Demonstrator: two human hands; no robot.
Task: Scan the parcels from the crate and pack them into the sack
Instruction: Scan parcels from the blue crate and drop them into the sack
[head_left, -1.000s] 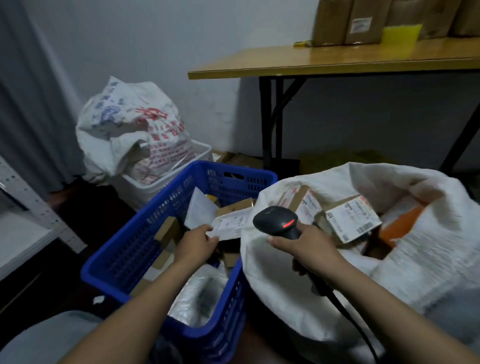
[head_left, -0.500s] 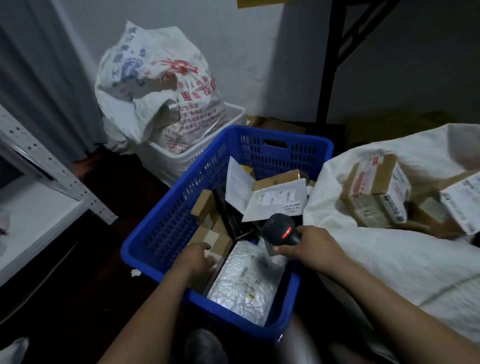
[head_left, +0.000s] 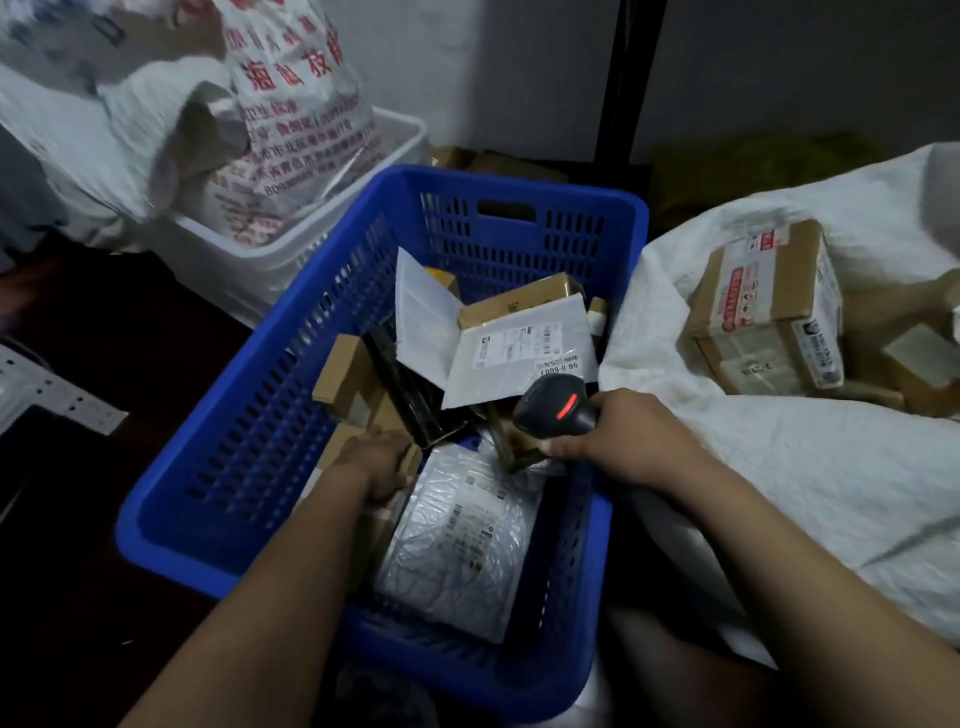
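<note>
**Hands in the crate, scanner lit**

Nearest you, your two bare forearms reach forward into the blue crate (head_left: 218, 467), which stands on the dark floor. Your left hand (head_left: 376, 462) is down among the parcels at the near left of the crate, fingers curled over a small cardboard parcel (head_left: 343, 447); the fingertips are hidden below the hand. Your right hand (head_left: 623, 436) is wrapped round the handle of a black barcode scanner (head_left: 558, 405), held over the crate's right side. A red light glows on its head, which is turned toward the parcels farther in.

Between your hands lies a silvery bubble mailer (head_left: 457, 545), label up, flat against the near end of the crate. Farther in, a white poly mailer (head_left: 519, 353) with a printed barcode label rests tilted on a brown carton (head_left: 519, 299). Other small cartons and a dark flat package are piled beside them.

To your right, touching the crate's rim, the white woven sack (head_left: 779, 467) lies open, with a taped, labelled cardboard box (head_left: 763, 306) and other brown boxes inside it.

Beyond the crate on the left stands a white plastic basket (head_left: 291, 244) holding a bulging printed sack (head_left: 208, 104) with red lettering. A perforated metal shelf upright (head_left: 57, 400) shows at the far left edge, and a black table leg (head_left: 618, 78) rises against the pale wall behind.
</note>
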